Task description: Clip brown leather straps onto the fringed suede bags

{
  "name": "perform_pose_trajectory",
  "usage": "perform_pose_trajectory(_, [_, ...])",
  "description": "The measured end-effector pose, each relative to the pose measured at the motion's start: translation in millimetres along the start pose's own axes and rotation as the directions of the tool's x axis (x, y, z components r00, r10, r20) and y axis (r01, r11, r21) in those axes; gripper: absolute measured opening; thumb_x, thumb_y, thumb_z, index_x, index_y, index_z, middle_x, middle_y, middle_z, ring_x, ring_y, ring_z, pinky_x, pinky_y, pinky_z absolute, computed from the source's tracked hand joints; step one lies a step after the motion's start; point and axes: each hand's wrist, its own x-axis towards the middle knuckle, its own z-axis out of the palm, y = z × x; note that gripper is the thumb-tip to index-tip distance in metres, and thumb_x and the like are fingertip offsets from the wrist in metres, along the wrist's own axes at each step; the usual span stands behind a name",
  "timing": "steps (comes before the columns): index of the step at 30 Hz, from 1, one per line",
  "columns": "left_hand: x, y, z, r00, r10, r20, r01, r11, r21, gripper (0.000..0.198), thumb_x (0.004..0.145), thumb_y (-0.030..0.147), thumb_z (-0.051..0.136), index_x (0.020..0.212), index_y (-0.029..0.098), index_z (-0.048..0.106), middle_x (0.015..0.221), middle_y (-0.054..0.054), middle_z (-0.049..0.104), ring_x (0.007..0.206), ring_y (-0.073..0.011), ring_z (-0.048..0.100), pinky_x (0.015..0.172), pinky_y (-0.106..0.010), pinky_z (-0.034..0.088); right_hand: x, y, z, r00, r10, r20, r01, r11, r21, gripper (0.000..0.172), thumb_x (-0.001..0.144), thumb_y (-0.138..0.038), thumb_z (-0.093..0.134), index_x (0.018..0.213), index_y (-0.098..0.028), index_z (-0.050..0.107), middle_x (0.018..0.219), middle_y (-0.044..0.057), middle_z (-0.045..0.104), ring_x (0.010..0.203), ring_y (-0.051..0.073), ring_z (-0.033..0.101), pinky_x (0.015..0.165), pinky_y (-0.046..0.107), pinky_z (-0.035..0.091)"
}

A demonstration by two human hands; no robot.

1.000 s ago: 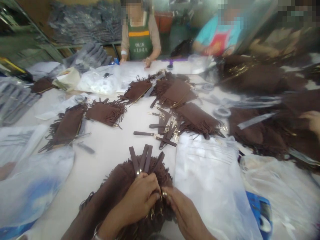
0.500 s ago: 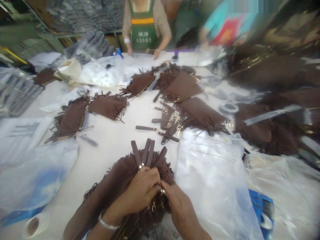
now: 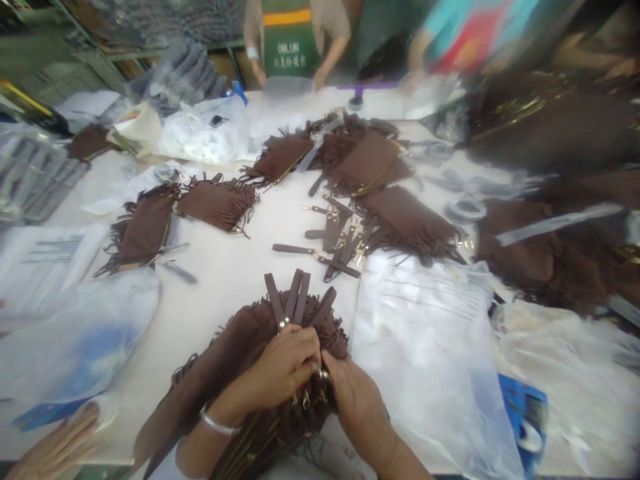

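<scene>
In front of me lies a stack of brown fringed zip pouches [image 3: 235,340], with several brown wrist straps [image 3: 296,293] standing up from its far end. My left hand [image 3: 285,367], a silver bangle at its wrist, is closed around the straps near their gold fittings. Close beside it my right hand [image 3: 363,407] pinches at a strap's metal end, with thumb and fingers together. Gold clasps [image 3: 306,401] hang below the left hand's fingers. The exact point where the fingertips meet is hidden.
Loose wrist straps [image 3: 345,243] lie beyond the stack. More fringed pouches [image 3: 407,217] are spread across the white table. Plastic bags [image 3: 425,360] lie to the right. Another person's hand [image 3: 65,440] is at lower left; a co-worker in a green apron [image 3: 287,47] stands opposite.
Another person's hand has come in at lower left, over the white roll. My two hands keep their hold with little movement. The whole view has shifted slightly.
</scene>
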Motion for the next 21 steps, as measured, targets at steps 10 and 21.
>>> perform_pose_trajectory(10, [0.8,6.3,-2.5,1.000,-0.004,0.003,0.004,1.000,0.001,0.013,0.095,0.016,0.052,0.082,0.019,0.052,0.090,0.001,0.056,0.089,-0.0160,0.051,0.087,-0.033,0.035,5.3,10.3,-13.0,0.970,-0.039,0.240,0.042,0.999,-0.008,0.051,0.092,-0.006,0.039,0.143,-0.005,0.035,0.119,0.018,0.062,0.099,0.028,0.059,0.086,0.045,0.053])
perform_pose_trajectory(21, [-6.7,15.1,19.5,0.931,0.113,-0.346,-0.045,0.979,0.199,0.021,0.084,0.028,0.069,0.075,0.019,0.053,0.078,-0.001,0.059,0.076,-0.0189,0.052,0.083,-0.039,0.042,102.2,27.6,-88.2,0.788,0.190,0.586,-0.068,0.972,-0.225,0.015,0.083,-0.024,0.069,0.089,-0.019,0.057,0.073,0.001,0.069,0.058,0.022,0.067,0.048,0.028,0.032])
